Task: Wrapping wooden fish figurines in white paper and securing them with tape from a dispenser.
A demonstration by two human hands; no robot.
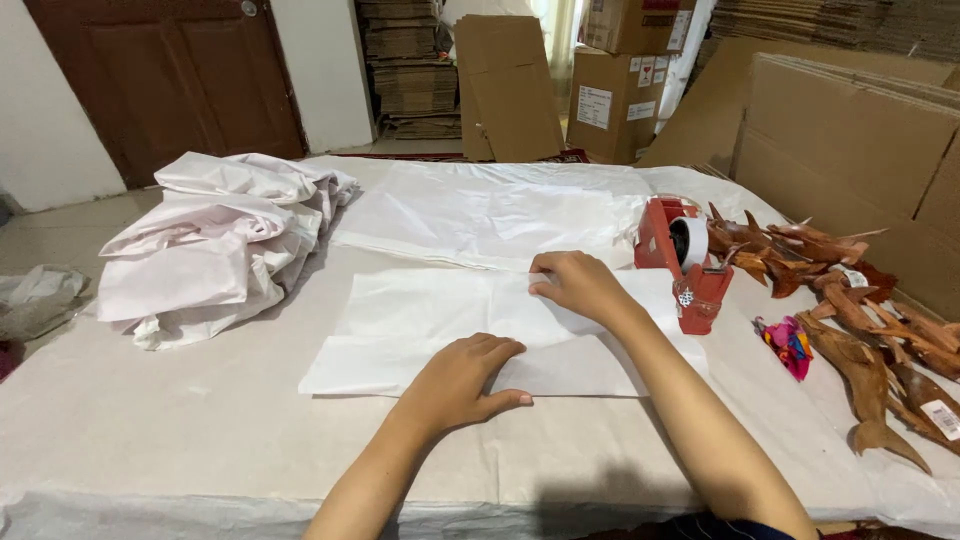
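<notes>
White tissue paper sheet (430, 325) lies flat mid-table, long axis running left to right; left hand (462, 382) presses palm-down on its near edge, fingers together; right hand (577, 284) rests at the far edge, fingertips curled onto the paper, gripping nothing I can tell; red tape dispenser (683, 262) just right of it; carved wooden figures (850, 310) beyond; crumpled paper pile (215, 245) far left.

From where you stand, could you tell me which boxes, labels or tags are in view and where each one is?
Cardboard box: brown, upright, behind the table, centre-right, with white stickers on its front.
Upper box: brown, stacked above it, partly cut off.
Flat cardboard sheets: brown, leaning at far right.
White tag: small rectangle on a brown wooden carving, right edge.
Small tag: hangs from the red tape dispenser.
</notes>
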